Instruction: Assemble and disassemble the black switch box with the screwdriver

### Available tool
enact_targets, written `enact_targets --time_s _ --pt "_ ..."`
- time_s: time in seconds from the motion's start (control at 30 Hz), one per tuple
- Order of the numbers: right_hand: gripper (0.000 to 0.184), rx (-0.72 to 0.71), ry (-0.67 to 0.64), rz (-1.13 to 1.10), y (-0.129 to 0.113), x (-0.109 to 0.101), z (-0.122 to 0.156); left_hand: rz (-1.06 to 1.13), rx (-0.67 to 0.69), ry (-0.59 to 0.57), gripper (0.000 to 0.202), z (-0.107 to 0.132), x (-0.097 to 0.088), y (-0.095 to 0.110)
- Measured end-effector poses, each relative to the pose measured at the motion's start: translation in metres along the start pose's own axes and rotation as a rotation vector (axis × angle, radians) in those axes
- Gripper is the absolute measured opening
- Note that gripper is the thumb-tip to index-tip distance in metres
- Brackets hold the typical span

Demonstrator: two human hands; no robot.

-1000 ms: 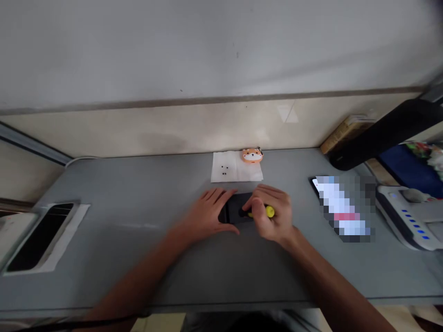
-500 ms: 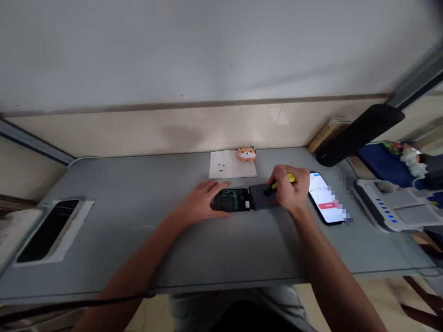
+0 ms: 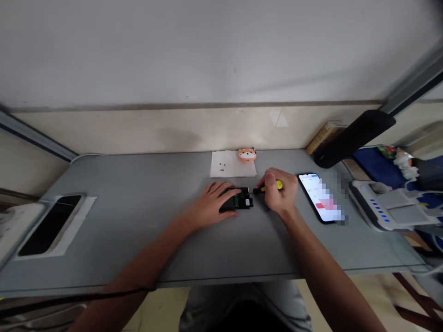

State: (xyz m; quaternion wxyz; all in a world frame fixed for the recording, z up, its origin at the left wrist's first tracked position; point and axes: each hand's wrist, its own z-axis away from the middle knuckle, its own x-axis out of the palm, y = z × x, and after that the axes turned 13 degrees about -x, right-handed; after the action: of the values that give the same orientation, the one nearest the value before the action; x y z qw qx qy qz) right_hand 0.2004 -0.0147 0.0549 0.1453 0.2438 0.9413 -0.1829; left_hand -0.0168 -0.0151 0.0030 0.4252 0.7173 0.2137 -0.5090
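A small black device with its green circuit board (image 3: pixel 240 199) uncovered lies on the grey desk (image 3: pixel 145 221). My left hand (image 3: pixel 213 205) curls over the device's left part and holds it down. My right hand (image 3: pixel 281 191) is closed round a yellow-handled screwdriver (image 3: pixel 275 185); its dark tip points left at the device's right end. The dark cover seen earlier is out of sight, perhaps under my right hand.
A white paper (image 3: pixel 232 165) with a few tiny black screws and an orange animal figure (image 3: pixel 247 154) lie behind the device. A lit phone (image 3: pixel 319 196), a black lamp head (image 3: pixel 353 137) and a white unit with blue lights (image 3: pixel 384 208) are to the right. A black tray (image 3: pixel 48 225) sits far left.
The dark cover slid off to the right, baring the circuit board, and is now out of sight. My right hand moved back left, bringing the screwdriver tip to the device's right end.
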Motion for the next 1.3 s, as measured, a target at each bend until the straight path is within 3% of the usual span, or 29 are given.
enact_targets --time_s 0.17,0.4,0.77,1.0,1.3 --pt "0.044 0.075 0.06 -0.054 -0.0007 -0.0003 0.0007 0.006 -0.014 0.006 0.054 -0.0001 -0.0012 -0.0032" --pt "0.041 0.045 -0.052 -0.019 0.0021 -0.0007 0.0004 -0.002 0.041 -0.011 0.044 -0.0005 -0.0011 -0.0066" --pt "0.047 0.145 0.034 -0.095 -0.0024 0.0039 0.0028 0.015 0.016 -0.001 0.043 -0.0004 -0.0004 -0.0062" --pt "0.043 0.018 -0.026 0.001 -0.002 0.0023 0.0021 0.019 0.006 -0.009 0.045 -0.0003 -0.0005 -0.0062" --pt "0.042 0.076 0.024 -0.051 0.0007 0.0017 0.0041 -0.017 0.047 -0.023 0.039 -0.0019 0.0011 -0.0085"
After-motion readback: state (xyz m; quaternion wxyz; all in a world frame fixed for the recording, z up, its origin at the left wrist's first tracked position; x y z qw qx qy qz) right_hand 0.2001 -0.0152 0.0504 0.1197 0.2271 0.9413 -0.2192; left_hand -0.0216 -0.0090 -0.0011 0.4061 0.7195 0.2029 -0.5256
